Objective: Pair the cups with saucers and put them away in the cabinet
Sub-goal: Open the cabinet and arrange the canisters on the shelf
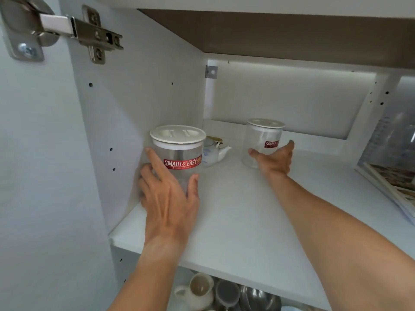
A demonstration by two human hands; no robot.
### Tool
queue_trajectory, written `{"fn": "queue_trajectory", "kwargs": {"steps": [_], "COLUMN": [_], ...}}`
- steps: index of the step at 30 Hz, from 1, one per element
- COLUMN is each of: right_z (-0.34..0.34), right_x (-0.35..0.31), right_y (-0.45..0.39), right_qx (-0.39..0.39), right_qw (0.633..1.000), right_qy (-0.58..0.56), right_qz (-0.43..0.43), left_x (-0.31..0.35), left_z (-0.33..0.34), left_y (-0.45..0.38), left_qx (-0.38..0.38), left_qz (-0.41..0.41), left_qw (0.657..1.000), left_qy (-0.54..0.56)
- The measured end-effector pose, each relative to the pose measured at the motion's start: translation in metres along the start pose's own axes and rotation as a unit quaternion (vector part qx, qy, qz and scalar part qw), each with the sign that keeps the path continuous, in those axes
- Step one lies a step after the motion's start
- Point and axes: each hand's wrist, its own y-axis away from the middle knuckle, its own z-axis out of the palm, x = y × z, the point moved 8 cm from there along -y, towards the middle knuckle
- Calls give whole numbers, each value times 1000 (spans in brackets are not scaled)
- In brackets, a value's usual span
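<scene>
I look into an open white cabinet, at its shelf (235,209). My left hand (167,194) wraps around a clear plastic jar (179,153) with a white lid and a red label, at the shelf's left wall. My right hand (274,161) reaches deeper in and cups the front of a second clear jar (261,140) of the same kind near the back. No saucer is in view. Below the shelf's front edge a white cup (197,290) with a handle shows on the lower level.
A small white teapot (214,152) stands behind the left jar. Flat printed boxes (395,187) lean at the right side. Metal bowls (258,297) sit on the lower shelf. The door hinge (67,30) is at the upper left.
</scene>
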Motion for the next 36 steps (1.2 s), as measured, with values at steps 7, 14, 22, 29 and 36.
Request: {"fn": "queue_trajectory", "kwargs": {"steps": [7,14,22,29,36], "right_z": [-3,-24,-23,11,29], "right_x": [10,4,-12,-26,-47], "right_y": [5,64,129,156,193], "right_qx": [-74,-95,-178,-249,-314], "right_qw": [997,994,982,966,944], "right_qy": [-4,9,12,29,85], "right_qz": [-12,-52,-67,-57,-61], "left_x": [1,0,1,-4,-1], "left_z": [2,-3,-4,-22,-33], "left_y": [1,3,9,29,40], "left_qx": [-12,-22,-85,-73,-18], "left_qz": [6,-3,-8,-5,-15], "left_qw": [1000,999,992,994,1000], "left_qy": [14,28,88,81,12]}}
